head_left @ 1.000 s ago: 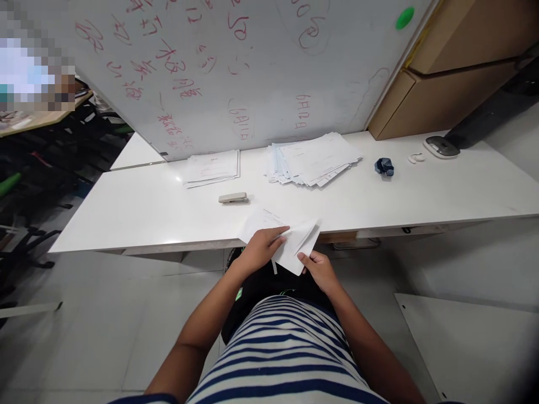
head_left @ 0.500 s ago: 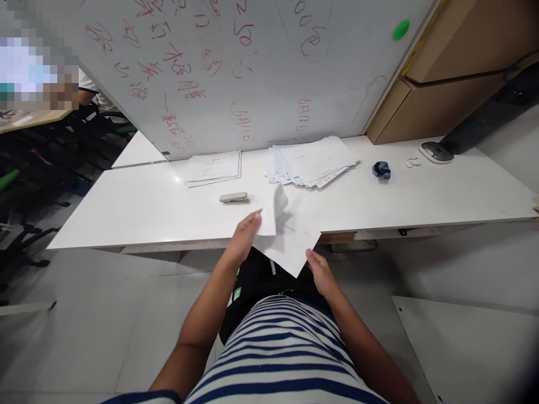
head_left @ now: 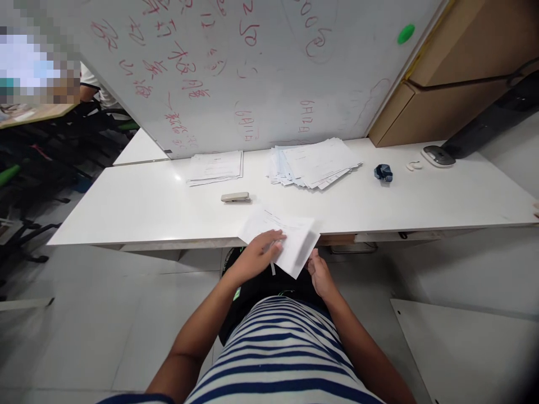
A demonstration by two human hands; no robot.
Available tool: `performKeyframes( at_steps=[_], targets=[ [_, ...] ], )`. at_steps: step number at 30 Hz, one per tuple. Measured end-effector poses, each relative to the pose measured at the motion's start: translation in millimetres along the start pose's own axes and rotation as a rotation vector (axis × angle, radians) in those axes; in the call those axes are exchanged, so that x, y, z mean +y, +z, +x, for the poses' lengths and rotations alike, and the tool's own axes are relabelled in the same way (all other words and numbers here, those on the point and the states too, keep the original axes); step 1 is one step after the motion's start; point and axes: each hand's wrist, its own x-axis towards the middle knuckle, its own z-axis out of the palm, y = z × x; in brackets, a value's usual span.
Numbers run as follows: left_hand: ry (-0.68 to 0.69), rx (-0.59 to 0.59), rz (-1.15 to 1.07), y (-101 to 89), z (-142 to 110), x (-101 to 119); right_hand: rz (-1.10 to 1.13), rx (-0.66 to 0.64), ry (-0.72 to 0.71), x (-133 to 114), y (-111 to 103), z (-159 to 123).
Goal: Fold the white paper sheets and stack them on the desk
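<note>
Several white printed sheets of paper [head_left: 290,244] are held together at the desk's front edge, tilted over my lap, their right side curling up. My left hand [head_left: 259,255] lies across them from the left with its fingers stretched over the top sheet. At their lower right edge, my right hand [head_left: 320,275] has its fingers closed on the sheets; part of its grip is hidden. Just beyond the papers lies a beige stapler [head_left: 236,197] on the desk.
On the white desk [head_left: 138,207] are a neat paper stack [head_left: 217,168], a fanned paper pile [head_left: 315,163], a small dark blue object [head_left: 383,173], a white curved piece [head_left: 414,165] and a computer mouse [head_left: 438,156]. A whiteboard [head_left: 269,73] and cardboard boxes [head_left: 438,106] stand behind.
My left hand drew a sheet up and leftward half a second ago, turning it over. Now it is back flat on the sheets. The right hand has stayed at their right edge.
</note>
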Motion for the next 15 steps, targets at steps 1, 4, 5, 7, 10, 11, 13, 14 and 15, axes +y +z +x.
performKeyframes(
  at_steps=[1, 4, 5, 7, 10, 11, 13, 14, 15],
  targets=[
    [0.046, -0.032, 0.112, 4.4, -1.0, -1.4, 0.006, -0.002, -0.004, -0.9, 0.8, 0.2],
    [0.134, -0.084, 0.31, 9.3, 0.8, -9.2, -0.049, 0.025, -0.015, -2.5, 2.1, 1.6],
    [0.15, -0.092, 0.337, 9.1, 2.3, -12.4, -0.08, 0.04, -0.011, -2.2, 2.1, 2.4],
    [0.17, -0.107, 0.36, 8.0, 5.0, -18.5, -0.139, 0.072, -0.004, -0.5, 2.3, 4.2],
    [0.173, -0.114, 0.36, 7.4, 6.8, -23.8, -0.188, 0.105, -0.024, 2.2, 4.8, 5.5],
    [0.171, -0.11, 0.353, 7.8, 6.6, -24.3, -0.194, 0.114, -0.041, 2.2, 6.6, 5.1],
    [0.171, -0.096, 0.322, 9.5, 4.9, -23.6, -0.201, 0.125, -0.085, -0.6, 10.9, 3.6],
    [0.172, -0.087, 0.298, 10.5, 3.7, -22.9, -0.213, 0.125, -0.113, -3.7, 12.8, 2.8],
    [0.169, -0.073, 0.266, 11.2, 2.6, -22.2, -0.238, 0.128, -0.144, -7.9, 14.2, 2.6]
  ],
)
